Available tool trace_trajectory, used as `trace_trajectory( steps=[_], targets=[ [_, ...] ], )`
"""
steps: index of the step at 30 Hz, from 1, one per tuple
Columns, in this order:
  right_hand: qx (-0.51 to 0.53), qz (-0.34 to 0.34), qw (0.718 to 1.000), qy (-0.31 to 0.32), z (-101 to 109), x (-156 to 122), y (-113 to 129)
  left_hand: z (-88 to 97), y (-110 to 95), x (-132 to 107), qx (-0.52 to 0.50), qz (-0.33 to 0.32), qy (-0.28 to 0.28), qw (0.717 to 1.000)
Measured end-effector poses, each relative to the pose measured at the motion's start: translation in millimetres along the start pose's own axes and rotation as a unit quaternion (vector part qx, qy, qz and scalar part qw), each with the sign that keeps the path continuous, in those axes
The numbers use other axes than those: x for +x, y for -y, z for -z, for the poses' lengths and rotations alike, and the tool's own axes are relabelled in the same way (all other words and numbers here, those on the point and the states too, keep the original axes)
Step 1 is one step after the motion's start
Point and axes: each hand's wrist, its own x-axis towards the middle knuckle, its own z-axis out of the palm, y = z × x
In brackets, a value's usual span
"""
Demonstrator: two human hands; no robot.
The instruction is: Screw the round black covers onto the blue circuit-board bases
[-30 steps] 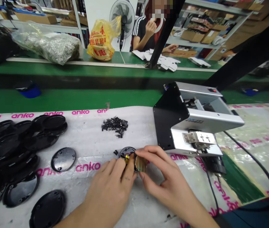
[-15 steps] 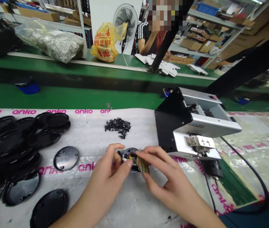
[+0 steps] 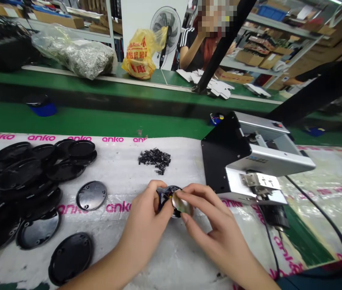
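Note:
My left hand (image 3: pixel 143 225) grips a small round black part (image 3: pixel 168 193) with coloured wires inside, fingers closed round its left rim. My right hand (image 3: pixel 216 231) pinches a small shiny disc-like piece (image 3: pixel 181 205) against the right side of that part. Both hands rest low over the white plastic sheet (image 3: pixel 119 177), just left of the metal machine (image 3: pixel 249 161). A small heap of tiny black pieces (image 3: pixel 155 156) lies behind the hands.
Many black oval covers (image 3: pixel 28 181) are piled at left, with single ones (image 3: pixel 91 195) lying closer. A cable (image 3: pixel 318 217) runs from the machine to the right. Behind a green conveyor (image 3: pixel 98 121) lie a clear bag, a yellow bag (image 3: pixel 139 52), and a seated person (image 3: pixel 195 48).
My left hand has curled tighter round the black part. My right hand has brought the shiny piece closer onto it. The view has shifted slightly.

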Motion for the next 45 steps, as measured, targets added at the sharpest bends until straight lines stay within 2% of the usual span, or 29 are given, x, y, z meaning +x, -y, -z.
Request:
trace_trajectory(
  steps=[6, 14, 17, 21, 23, 25, 30, 35, 41, 45],
  targets=[
    [-0.017, 0.023, 0.999, 0.017, 0, 2, -4, 8.3, 5, 1, -0.176, 0.042, 0.088, 0.98],
    [-0.038, 0.028, 0.998, 0.033, 3, 4, -3, 21.0, 5, 1, -0.246, 0.05, 0.152, 0.956],
    [-0.034, 0.024, 0.999, 0.027, 3, 2, -5, 17.3, 3, -1, -0.219, 0.035, 0.127, 0.967],
    [-0.038, 0.027, 0.999, 0.008, 3, 1, -4, 11.1, -1, -6, -0.127, 0.001, 0.024, 0.992],
    [-0.041, 0.035, 0.999, -0.006, 3, -1, -3, 9.4, -2, -7, -0.08, 0.007, -0.003, 0.997],
    [-0.051, 0.046, 0.997, -0.023, 2, -3, -3, 8.6, -3, -8, -0.066, 0.02, 0.003, 0.998],
    [-0.074, 0.069, 0.994, -0.05, 0, -8, -3, 8.8, -6, -7, -0.113, 0.092, 0.045, 0.988],
    [-0.091, 0.09, 0.99, -0.065, -1, -9, -3, 9.4, -11, -6, -0.154, 0.107, 0.052, 0.981],
    [-0.176, 0.166, 0.965, -0.099, -4, -14, 0, 4.5, -14, -5, -0.205, 0.142, 0.016, 0.968],
    [-0.195, 0.176, 0.961, -0.083, -5, -21, 2, -1.2, -14, -7, -0.242, 0.171, -0.011, 0.955]
  ],
)
